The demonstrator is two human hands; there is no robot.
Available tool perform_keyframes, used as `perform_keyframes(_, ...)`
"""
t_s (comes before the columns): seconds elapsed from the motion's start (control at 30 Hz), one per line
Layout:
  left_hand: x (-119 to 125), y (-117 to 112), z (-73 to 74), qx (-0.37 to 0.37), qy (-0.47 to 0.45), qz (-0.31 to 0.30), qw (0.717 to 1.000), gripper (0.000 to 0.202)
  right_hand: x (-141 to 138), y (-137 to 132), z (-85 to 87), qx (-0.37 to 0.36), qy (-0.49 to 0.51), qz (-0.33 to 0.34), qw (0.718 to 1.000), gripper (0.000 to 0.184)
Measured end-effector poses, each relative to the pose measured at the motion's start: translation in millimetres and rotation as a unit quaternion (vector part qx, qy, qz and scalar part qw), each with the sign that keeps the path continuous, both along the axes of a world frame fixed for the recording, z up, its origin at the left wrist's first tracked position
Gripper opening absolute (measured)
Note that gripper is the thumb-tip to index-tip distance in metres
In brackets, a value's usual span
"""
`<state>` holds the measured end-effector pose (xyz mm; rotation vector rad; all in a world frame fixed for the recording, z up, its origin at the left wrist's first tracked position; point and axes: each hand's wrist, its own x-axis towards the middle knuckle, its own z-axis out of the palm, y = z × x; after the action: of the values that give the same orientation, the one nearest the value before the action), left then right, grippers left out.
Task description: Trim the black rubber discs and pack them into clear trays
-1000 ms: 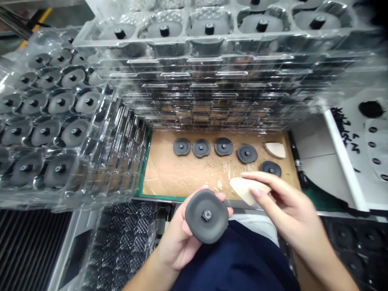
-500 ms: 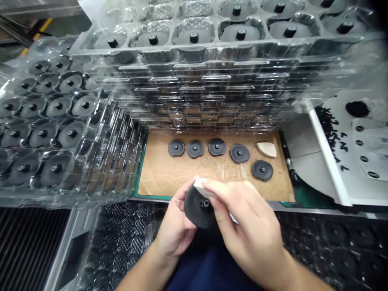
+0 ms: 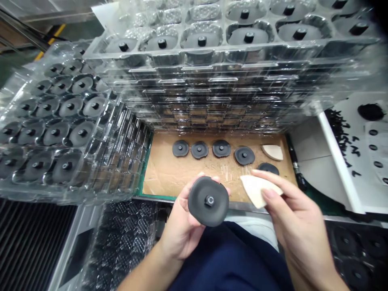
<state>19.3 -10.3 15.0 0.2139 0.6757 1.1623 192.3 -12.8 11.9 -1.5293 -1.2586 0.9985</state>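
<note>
The one head-worn camera looked forward and steeply down from just above the person's body, with the dark navy fabric of the lap (image 3: 230, 258) along the bottom edge. The bare left hand (image 3: 178, 228) and bare right hand (image 3: 298, 222) sat very near the lens. Beyond them lay the tan cardboard work surface (image 3: 160, 182), seen from its near edge to its far edge — the stacked clear plastic trays (image 3: 212, 87) rose past that far edge, filling the upper frame.
</note>
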Motion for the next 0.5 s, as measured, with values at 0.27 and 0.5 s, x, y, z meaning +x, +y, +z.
perform_keyframes(0.27, 0.6, -6.9, -3.2, -0.078, 0.067, 0.015, 0.995, 0.056, -41.2, 14.4, 47.4, 0.209, -0.136, 0.235, 0.939, 0.022)
perform_keyframes(0.5, 1.1, -6.1, -7.0, -0.094, 0.076, 0.007, 0.993, 0.048, -52.1, 30.9, 41.9, 0.208, -0.165, 0.254, 0.930, 0.024)
